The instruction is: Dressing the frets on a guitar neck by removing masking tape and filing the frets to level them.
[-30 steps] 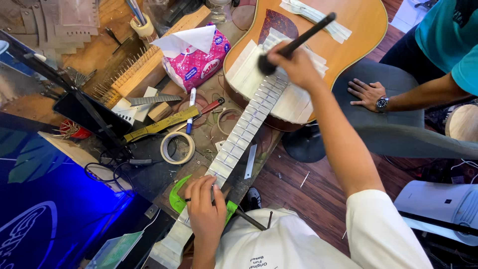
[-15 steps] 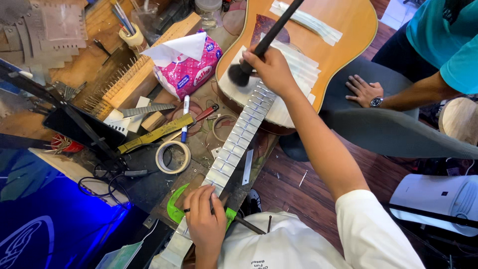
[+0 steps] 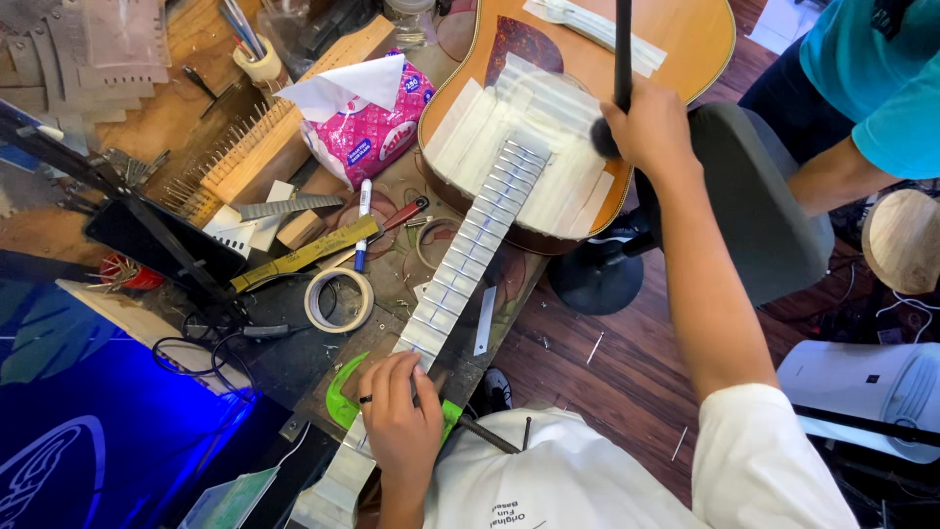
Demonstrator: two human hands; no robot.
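An acoustic guitar (image 3: 676, 39) lies on the workbench, its body at the far side and its neck (image 3: 470, 250) running toward me, fretboard masked with pale tape. My left hand (image 3: 401, 416) grips the neck near its lower end, above a green support (image 3: 338, 397). My right hand (image 3: 646, 122) is closed around a black-handled brush (image 3: 621, 49), whose dark head sits at the right edge of the taped area on the guitar body. White tape sheets (image 3: 548, 137) cover the top around the fretboard end.
A roll of tape (image 3: 338, 299), a yellow file (image 3: 304, 255), a pen (image 3: 362, 220), a pink tissue pack (image 3: 362, 122) and a wooden block with pins (image 3: 255, 152) crowd the bench. Another person's arm in teal (image 3: 862, 127) is at right, beside a grey chair (image 3: 754, 206).
My right hand with the brush has swept rightward across the guitar body, from the fretboard end to the body's right edge. The left hand stays on the neck.
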